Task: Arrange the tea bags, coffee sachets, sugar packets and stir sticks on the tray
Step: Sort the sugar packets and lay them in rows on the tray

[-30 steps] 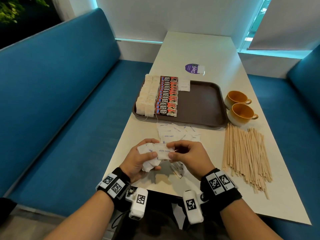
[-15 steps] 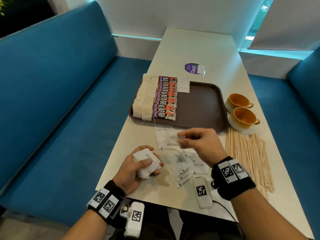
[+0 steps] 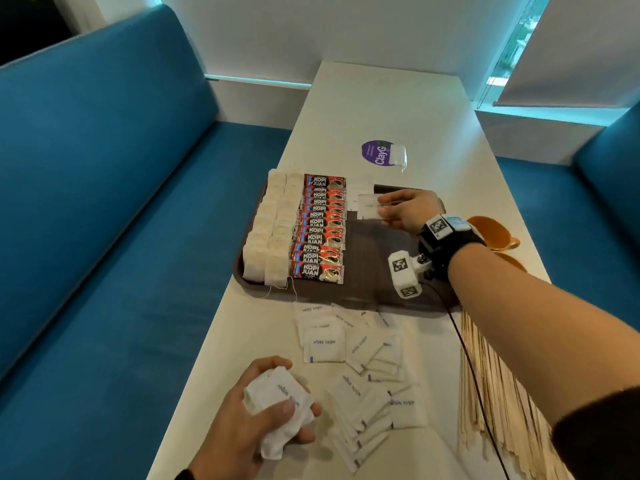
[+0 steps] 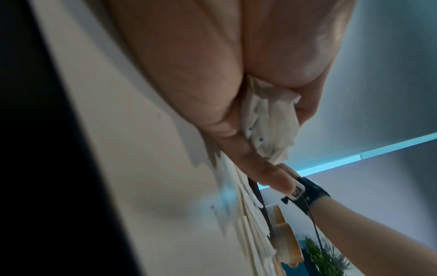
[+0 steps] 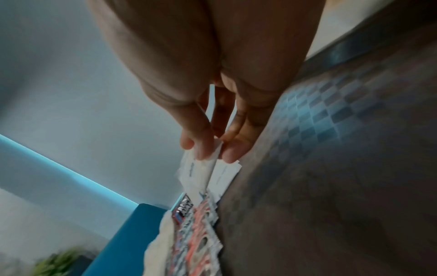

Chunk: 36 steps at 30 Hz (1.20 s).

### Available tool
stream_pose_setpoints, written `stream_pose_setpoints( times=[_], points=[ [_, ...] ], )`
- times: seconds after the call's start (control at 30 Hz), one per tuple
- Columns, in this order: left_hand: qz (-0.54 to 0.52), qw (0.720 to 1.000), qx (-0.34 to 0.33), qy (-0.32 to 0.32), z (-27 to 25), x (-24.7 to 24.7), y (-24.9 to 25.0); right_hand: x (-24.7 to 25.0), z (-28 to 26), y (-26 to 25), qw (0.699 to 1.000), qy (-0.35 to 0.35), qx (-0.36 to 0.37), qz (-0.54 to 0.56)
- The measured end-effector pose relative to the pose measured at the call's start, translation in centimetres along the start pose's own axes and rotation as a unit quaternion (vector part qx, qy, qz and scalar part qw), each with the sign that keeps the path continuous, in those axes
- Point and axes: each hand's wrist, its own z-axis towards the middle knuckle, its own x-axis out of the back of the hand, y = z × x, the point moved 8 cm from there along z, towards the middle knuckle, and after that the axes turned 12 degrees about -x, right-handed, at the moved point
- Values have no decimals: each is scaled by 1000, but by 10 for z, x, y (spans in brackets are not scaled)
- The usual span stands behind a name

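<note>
A dark brown tray (image 3: 377, 271) holds two rows of tea bags (image 3: 273, 230) and a row of red coffee sachets (image 3: 322, 230) on its left side. Over the tray's far middle, my right hand (image 3: 398, 209) pinches one white sugar packet (image 3: 367, 206) between thumb and fingertips (image 5: 232, 149), just right of the sachets and above a packet lying there (image 5: 224, 173). Near the table's front edge my left hand (image 3: 263, 417) grips a bunch of sugar packets (image 3: 277, 400). Loose sugar packets (image 3: 360, 368) lie between tray and left hand. Wooden stir sticks (image 3: 498, 403) lie at the right.
Two orange cups (image 3: 491, 230) stand right of the tray, partly hidden by my right wrist. A purple round sticker (image 3: 377, 152) with a small clear packet lies beyond the tray. Blue benches (image 3: 104, 202) flank the white table (image 3: 381, 109).
My right hand took one sugar packet from the left hand's bunch and carried it forward over the tray. The left hand stays near the front edge holding its bunch.
</note>
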Motion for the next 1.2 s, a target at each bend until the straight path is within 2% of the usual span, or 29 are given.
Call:
stream_pose_setpoints(
  times=[0.2, 0.37, 0.5, 0.63, 0.73, 0.8, 0.93, 1.07, 1.2],
  points=[
    [29, 999, 6, -14, 8, 10, -7, -22, 49, 2, 997, -19, -24, -66],
    [-15, 999, -4, -29, 13, 10, -12, -24, 77, 4, 988, 31, -20, -153],
    [65, 998, -15, -16, 16, 17, -11, -26, 85, 0, 971, 59, 12, -230],
    [31, 999, -29, -19, 18, 13, -9, -28, 83, -6, 961, 56, 32, -269],
    [59, 997, -24, -38, 16, 12, -7, -21, 75, -9, 964, 65, 39, -253],
    [109, 992, -30, -51, 13, 10, -3, -12, 62, -13, 972, 76, 40, -218],
    [143, 987, -41, -54, 4, 7, 4, 0, 7, -20, 983, 61, 60, -161],
    [154, 985, -69, -33, 0, 5, 10, -5, -78, -17, 982, -15, 101, -158],
    [118, 989, -93, -15, -6, 1, 14, -17, -163, 10, 983, -103, 100, -118]
  ],
)
